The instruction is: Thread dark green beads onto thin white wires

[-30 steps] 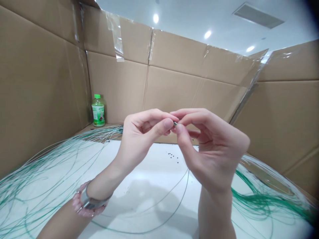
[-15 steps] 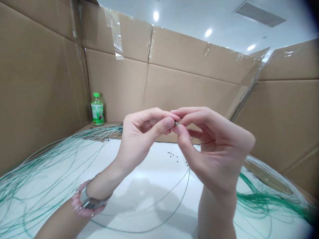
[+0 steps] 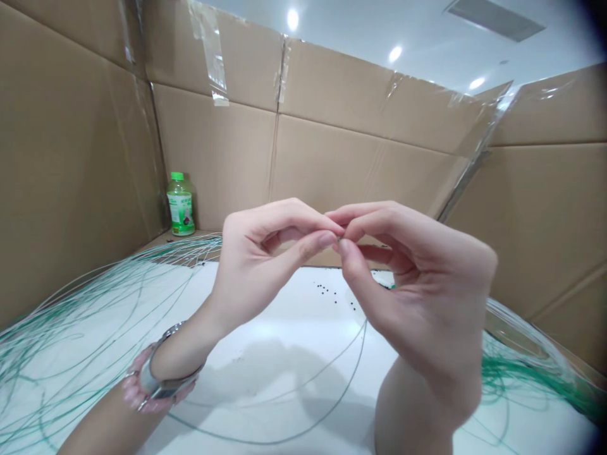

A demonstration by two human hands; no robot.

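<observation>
My left hand point(image 3: 268, 262) and my right hand point(image 3: 422, 284) meet fingertip to fingertip above the white work surface point(image 3: 265, 328). Both are closed in a pinch around a tiny dark piece point(image 3: 339, 239), almost wholly covered by the fingers; its kind cannot be made out. Below my right hand a thin green wire point(image 3: 353, 373) and a paler strand point(image 3: 332, 364) curve down to the left. Their upper ends disappear behind that hand, so I cannot tell whether they join the pinched piece. Several tiny black bits point(image 3: 324, 288) lie on the surface beyond my hands.
Loose green and white wires point(image 3: 109, 297) spread over the left side, and a green bundle point(image 3: 531, 373) lies at the right. A green-capped bottle point(image 3: 181, 205) stands in the back left corner. Taped cardboard walls point(image 3: 218, 151) enclose the surface.
The fingertips have closed further over the tiny piece, which showed more before. My right hand has shifted slightly right and turned a little; my left wrist sits slightly further left.
</observation>
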